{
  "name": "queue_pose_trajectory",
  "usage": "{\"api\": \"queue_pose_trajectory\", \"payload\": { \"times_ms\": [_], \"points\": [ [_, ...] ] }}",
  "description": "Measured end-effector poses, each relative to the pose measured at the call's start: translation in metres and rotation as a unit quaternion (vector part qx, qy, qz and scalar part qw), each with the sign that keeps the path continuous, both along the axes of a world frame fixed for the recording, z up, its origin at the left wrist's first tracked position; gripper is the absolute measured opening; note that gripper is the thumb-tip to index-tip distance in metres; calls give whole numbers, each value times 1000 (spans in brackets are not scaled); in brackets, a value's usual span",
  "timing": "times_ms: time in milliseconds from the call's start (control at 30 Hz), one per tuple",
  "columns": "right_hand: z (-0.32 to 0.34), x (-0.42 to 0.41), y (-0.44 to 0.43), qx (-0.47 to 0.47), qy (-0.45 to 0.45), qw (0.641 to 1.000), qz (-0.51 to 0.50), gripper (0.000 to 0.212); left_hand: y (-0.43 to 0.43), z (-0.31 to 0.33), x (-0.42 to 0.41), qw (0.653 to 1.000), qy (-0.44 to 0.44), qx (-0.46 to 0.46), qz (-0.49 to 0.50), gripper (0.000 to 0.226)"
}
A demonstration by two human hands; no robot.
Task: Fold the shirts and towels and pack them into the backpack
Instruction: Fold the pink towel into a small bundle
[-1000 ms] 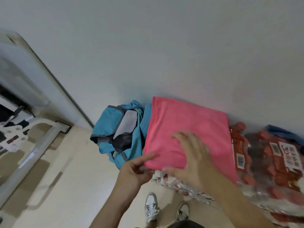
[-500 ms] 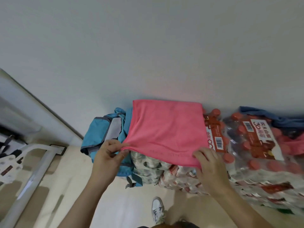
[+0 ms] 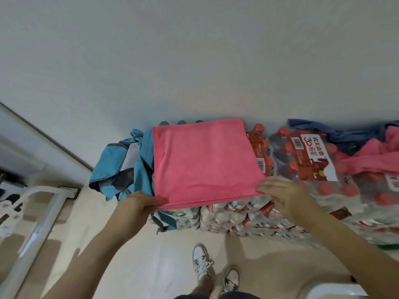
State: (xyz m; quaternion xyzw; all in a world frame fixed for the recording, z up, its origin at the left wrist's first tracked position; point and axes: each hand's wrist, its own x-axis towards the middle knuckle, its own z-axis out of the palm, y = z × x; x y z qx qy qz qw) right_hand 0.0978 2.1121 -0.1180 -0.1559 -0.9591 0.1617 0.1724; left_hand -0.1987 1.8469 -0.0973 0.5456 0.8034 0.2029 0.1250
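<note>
Head cam view: we've got the folded pink towel [image 3: 205, 162] lying flat on the shrink-wrapped water bottle packs [image 3: 237, 214], up by the wall. Our left hand [image 3: 138, 205] has its grip pinched on the near left corner, and our right hand [image 3: 285, 195] has its grip pinched on the near right corner. The blue backpack [image 3: 116, 160] slumps right beside the towel's left edge. More pink cloth [image 3: 371, 156] and a blue cloth [image 3: 336, 129] are piled on the packs off to the right.

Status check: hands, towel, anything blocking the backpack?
Both busy: left hand and right hand each pinch a near corner of the pink towel. Towel lies flat on bottle packs, backpack beside it on the left, partly under towel edge.
</note>
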Motion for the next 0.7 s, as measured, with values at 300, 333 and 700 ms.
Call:
{"api": "queue_pose_trajectory", "payload": {
  "times_ms": [300,333,700],
  "points": [
    [37,4,17,-345,-137,912,-175,20,1,17,21,974,-196,-89,67,23],
    [41,3,18,-385,-111,899,-179,20,1,19,19,971,-213,-87,71,15],
    [70,-83,39,-486,162,798,-316,14,67,25,-1,861,-383,173,285,17]
  ]
}}
